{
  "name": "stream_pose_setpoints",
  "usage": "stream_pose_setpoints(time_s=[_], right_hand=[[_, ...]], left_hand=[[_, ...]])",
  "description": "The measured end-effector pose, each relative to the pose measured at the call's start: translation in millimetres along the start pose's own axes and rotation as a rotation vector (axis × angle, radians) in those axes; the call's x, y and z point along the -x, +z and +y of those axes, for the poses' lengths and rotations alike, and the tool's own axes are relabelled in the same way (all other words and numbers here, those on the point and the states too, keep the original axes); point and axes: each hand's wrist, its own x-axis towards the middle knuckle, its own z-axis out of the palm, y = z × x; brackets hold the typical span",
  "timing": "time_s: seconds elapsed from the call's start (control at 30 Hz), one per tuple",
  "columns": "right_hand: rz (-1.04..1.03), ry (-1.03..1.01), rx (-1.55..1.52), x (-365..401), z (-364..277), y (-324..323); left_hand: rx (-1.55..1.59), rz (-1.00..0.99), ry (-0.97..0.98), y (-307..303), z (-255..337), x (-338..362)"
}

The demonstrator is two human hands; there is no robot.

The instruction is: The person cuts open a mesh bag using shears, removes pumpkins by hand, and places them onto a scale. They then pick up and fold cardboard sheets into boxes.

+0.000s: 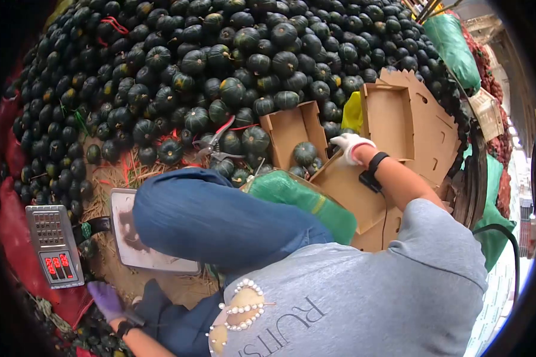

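My right hand (350,146), in a white glove, is at the upper corner of a tilted cardboard tray (354,193), fingers curled over its edge. Just left of it, another open cardboard tray (286,132) stands by a dark green pumpkin (305,153). My left hand (105,300), in a purple glove, is low at the left with its fingers stretched out and nothing visible in them. It is just below the scale display (56,247), which shows red digits. A platform scale (125,238) lies partly under my bent knee.
A large heap of dark green pumpkins (244,38) fills the back and left. Red-handled pruning shears (217,140) lie on some of them. Stacked cardboard trays (393,113) stand at the right. A green mesh sack (292,193) lies beside my leg; red netting (27,250) is at the left.
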Motion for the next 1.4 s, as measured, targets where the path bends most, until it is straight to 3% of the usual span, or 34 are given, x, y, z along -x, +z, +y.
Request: stream_pose_setpoints(time_s=[0.03, 0.07, 0.13, 0.23, 0.27, 0.3, 0.33, 0.37, 0.4, 0.47, 0.53, 0.57, 0.6, 0.67, 0.7, 0.73, 0.8, 0.87, 0.93, 0.97, 1.0, 1.03, 1.07, 1.13, 1.17, 1.2, 1.23, 1.27, 1.3, 1.33, 1.37, 1.4], right_hand=[[-0.021, 0.077, 0.163, 17.6, -23.6, -2.1], [0.118, 0.059, 0.224, -7.6, -1.7, 31.8], [-0.031, 0.106, 0.365, -35.0, 5.6, 19.1], [0.032, 0.183, 0.265, -44.0, 3.0, -58.0], [0.104, 0.171, 0.312, -43.6, 1.1, -88.8], [0.256, 0.206, 0.205, -29.7, -8.7, -132.9], [0.284, 0.136, 0.246, -13.7, -20.8, -177.4], [0.506, -0.067, 0.295, 19.7, -40.3, -215.3], [0.874, -0.286, 0.227, 30.0, -38.9, -234.1], [1.352, -0.611, -0.032, 51.5, -68.0, -269.3], [1.021, -1.410, -1.375, 68.2, -115.2, -283.0], [1.170, -1.488, -1.464, 75.1, -143.3, -275.9], [1.507, -1.410, -1.337, 83.0, -179.4, -259.5], [1.880, -1.258, -1.112, 90.6, -234.3, -239.0], [1.881, -1.280, -1.133, 105.6, -262.2, -223.7], [1.661, -1.449, -1.363, 121.5, -280.2, -205.8], [1.323, -1.588, -1.310, 128.2, -274.7, -179.7], [1.094, -1.534, -1.110, 115.3, -232.9, -160.0], [1.316, -1.275, -0.743, 69.1, -171.6, -147.7], [1.343, -0.953, -0.539, 58.3, -129.5, -146.9], [1.183, -0.525, -0.460, 57.4, -87.4, -149.0], [1.366, -0.238, -0.408, 17.3, -33.8, -126.9], [1.351, 0.193, -0.418, 3.2, 24.4, -102.4], [1.136, 0.916, -0.344, -3.5, 131.7, -52.3], [1.088, 1.192, -0.335, -9.7, 176.8, -15.0], [0.952, 1.267, -0.578, -7.1, 225.9, 17.7], [0.948, 1.275, -0.580, -5.9, 225.7, 15.7], [0.765, 1.133, -0.694, -5.9, 224.3, 13.4], [0.573, 0.991, -0.797, -3.8, 221.0, 13.3], [0.368, 0.847, -0.892, -0.2, 217.8, 20.3], [0.159, 0.698, -0.981, 2.8, 221.0, 31.3], [0.236, 0.268, -1.197, -49.2, 243.3, 76.7]], left_hand=[[0.014, 0.065, 0.081, 14.8, 34.3, 33.9], [0.018, 0.088, 0.152, 29.9, 63.1, 65.6], [0.001, 0.022, 0.336, 26.1, 89.4, 102.6], [-0.027, 0.020, 0.358, 54.1, 120.0, 167.3], [-0.025, 0.033, 0.371, 59.2, 123.3, 180.4], [-0.144, -0.091, 0.439, 64.0, 126.0, 191.2], [-0.265, -0.217, 0.504, 73.4, 129.0, 202.9], [-0.394, -0.302, 0.563, 102.6, 128.9, 225.6], [-0.387, -0.304, 0.578, 137.4, 128.1, 248.2], [-0.541, -0.285, 0.626, 206.0, 123.6, 290.6], [-0.781, -0.232, 1.027, 265.1, 110.7, 328.8], [-0.854, -0.160, 1.294, 279.8, 107.8, 332.5], [-0.916, -0.075, 1.561, 293.8, 106.9, 334.2], [-0.887, 0.224, 1.766, 319.0, 117.5, 339.5], [-0.882, 0.280, 1.831, 321.0, 127.4, 344.1], [-0.789, 0.352, 1.808, 301.2, 136.1, 332.0], [-0.591, 0.478, 1.757, 261.2, 153.4, 307.6], [-0.585, 0.470, 1.808, 240.4, 157.5, 301.5], [-0.886, 0.861, 1.688, 245.4, 145.1, 326.2], [-0.871, 0.851, 1.697, 236.1, 141.8, 320.0], [-0.925, 0.750, 1.466, 216.5, 135.5, 308.7], [-0.966, 0.650, 1.233, 189.9, 126.9, 293.1], [-1.425, 0.785, 1.203, 149.7, 119.4, 259.5], [-0.950, 0.427, 1.009, 130.1, 83.2, 228.4], [-1.063, 0.404, 0.896, 130.0, 72.3, 228.1], [-1.181, 0.374, 0.786, 130.7, 61.4, 228.6], [-1.037, 0.168, 0.707, 39.6, 48.3, 93.6], [-0.886, -0.011, 0.599, -0.3, 41.0, 16.3], [-0.978, 0.079, 0.573, 27.2, 28.8, 56.3], [-1.069, 0.166, 0.539, 99.5, 20.7, 145.2], [-1.090, 0.119, 0.396, 114.3, 21.3, 146.8], [-0.980, -0.174, 0.486, 48.4, 7.3, 35.5]])
